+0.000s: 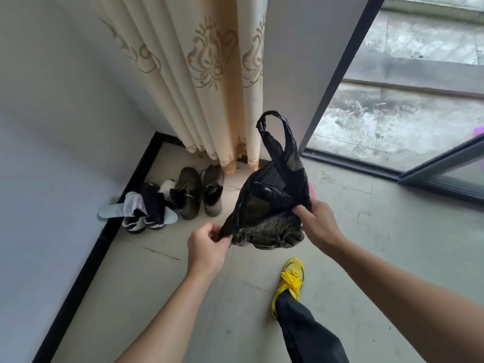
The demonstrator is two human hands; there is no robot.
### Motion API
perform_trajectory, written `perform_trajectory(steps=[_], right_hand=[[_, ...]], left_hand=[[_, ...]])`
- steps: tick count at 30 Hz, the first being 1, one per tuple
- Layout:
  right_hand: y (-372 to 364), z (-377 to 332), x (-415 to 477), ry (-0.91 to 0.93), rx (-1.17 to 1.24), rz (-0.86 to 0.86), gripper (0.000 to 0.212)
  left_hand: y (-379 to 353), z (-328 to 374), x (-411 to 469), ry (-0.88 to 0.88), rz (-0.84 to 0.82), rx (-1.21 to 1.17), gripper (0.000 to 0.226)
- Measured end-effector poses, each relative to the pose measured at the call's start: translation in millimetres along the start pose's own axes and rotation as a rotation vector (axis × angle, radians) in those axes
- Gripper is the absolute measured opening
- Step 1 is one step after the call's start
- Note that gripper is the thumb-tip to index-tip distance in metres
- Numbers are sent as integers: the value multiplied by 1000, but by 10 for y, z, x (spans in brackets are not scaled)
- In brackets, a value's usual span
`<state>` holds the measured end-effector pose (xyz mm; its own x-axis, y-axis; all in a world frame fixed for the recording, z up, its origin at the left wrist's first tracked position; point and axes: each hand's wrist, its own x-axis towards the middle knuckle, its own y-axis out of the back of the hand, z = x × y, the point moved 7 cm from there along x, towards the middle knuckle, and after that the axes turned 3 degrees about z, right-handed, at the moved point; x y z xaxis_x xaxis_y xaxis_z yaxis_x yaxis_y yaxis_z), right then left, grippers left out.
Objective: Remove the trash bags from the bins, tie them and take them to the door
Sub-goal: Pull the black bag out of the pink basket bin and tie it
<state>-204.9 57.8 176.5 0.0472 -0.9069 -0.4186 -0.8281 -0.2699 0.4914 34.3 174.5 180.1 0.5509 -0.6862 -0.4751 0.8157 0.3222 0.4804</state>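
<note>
Hanging in the air above the floor [157,284], the black trash bag [269,205] was held up between both hands. Its bottom was round and full, and something grey-green showed through the thin plastic. One handle loop [277,121] stuck up from the top of the bag. The left hand [208,244] pinched the bag's left edge with its fingers and thumb. The right hand [318,221] had its fingers curled around the bag's right side. Below the bag, a yellow shoe [289,281] stood on the floor, with a dark trouser leg [306,334] above it. To the left of the bag, a pair of dark green shoes [199,192] sat side by side. A messy heap of sneakers and slippers [141,208] lay next to them by the wall [52,127]. A black strip [104,231] ran along the bottom of that wall. Behind the shoes hung a cream curtain [199,74] with a gold pattern. To the right stood a grey door post [301,74], and past it the ground outside [392,121] looked wet.
</note>
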Motion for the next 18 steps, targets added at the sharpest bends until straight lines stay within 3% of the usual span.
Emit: perform_trajectory(steps=[8,18], right_hand=[[-359,176,-906,43,-20,-66,12],[-1177,1965,-915,13,-113,-235,13]], left_hand=[[573,-554,-703,-110,66,59,15],[-186,-2302,-389,20,170,45,13]])
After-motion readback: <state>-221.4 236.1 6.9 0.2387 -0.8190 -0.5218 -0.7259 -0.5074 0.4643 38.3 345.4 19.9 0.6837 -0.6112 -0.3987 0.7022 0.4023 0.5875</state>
